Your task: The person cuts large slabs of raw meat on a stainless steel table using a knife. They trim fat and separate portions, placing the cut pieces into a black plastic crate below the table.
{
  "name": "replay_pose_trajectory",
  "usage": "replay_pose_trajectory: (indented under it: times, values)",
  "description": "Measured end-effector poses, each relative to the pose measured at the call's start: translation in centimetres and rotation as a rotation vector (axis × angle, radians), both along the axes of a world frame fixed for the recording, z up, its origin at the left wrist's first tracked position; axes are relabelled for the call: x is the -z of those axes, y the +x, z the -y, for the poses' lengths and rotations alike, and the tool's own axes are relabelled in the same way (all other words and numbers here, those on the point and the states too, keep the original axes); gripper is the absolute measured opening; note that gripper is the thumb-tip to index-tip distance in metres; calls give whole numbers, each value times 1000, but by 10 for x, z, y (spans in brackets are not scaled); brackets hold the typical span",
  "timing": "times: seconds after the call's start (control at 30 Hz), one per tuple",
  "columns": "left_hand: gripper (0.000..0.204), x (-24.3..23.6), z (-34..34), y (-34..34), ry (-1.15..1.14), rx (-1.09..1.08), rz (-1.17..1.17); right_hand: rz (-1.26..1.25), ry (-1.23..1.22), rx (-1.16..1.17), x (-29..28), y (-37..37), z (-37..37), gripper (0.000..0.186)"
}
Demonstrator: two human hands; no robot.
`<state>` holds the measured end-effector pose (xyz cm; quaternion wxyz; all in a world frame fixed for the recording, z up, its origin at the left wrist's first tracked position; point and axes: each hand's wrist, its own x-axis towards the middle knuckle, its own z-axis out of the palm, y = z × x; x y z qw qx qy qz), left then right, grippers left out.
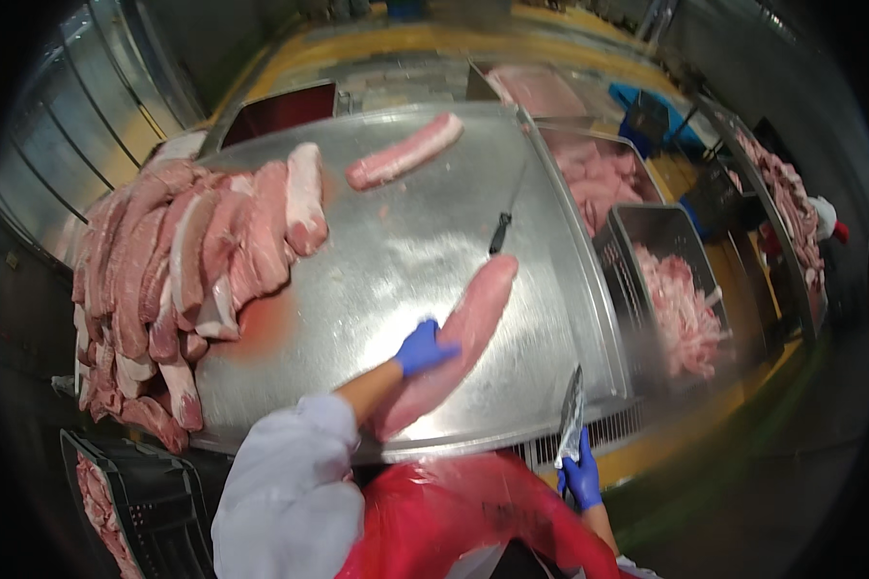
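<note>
"Where's the long pink meat [475,314]?"
"On the table [357,289], near five o'clock from its middle. The left hand [423,349] covers part of it."
"Is that grip tight?"
"I can't tell. Some fingers are hidden."
"And the right hand [580,477]?"
"Near four o'clock, past the table's edge. Its grip is wrapped round a knife [572,420], so most of the handle is hidden."
"Any other knife?"
"A black-handled knife [500,232], at two o'clock. Its thin blade is hard to see on the shiny table."
"What's at nine?"
"A meat pile [164,261]. Top pieces hide lower ones."
"And eight?"
"A black crate [162,516], cut off at the bottom."
</note>
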<state>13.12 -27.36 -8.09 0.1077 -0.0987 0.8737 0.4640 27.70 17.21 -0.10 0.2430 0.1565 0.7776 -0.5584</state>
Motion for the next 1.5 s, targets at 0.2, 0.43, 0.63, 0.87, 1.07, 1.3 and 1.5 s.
replay_pose_trajectory:
  times: [0.2,0.43,0.63,0.87,1.07,1.3,1.5]
  values:
    - [13,59,-23,-109,1032,-337,195,-3,-55,-22,18,-61,-17,81]
    - [20,30,-22,-125,625,-215,268,-75,8,-218,15,-160,-30,81]
    - [15,3,-47,-136,318,-192,113,-210,105,-434,14,-222,-10,79]
    - [18,0,-62,-131,-140,-51,13,-157,17,-496,17,-251,19,78]
    - [20,6,-61,-133,-202,-12,-18,-224,-34,-609,24,-277,73,77]
    - [16,16,-59,-117,-112,-141,-128,-326,91,-753,48,-323,188,74]
    - [17,16,-60,-112,-183,-131,-276,-23,37,-912,31,-308,164,73]
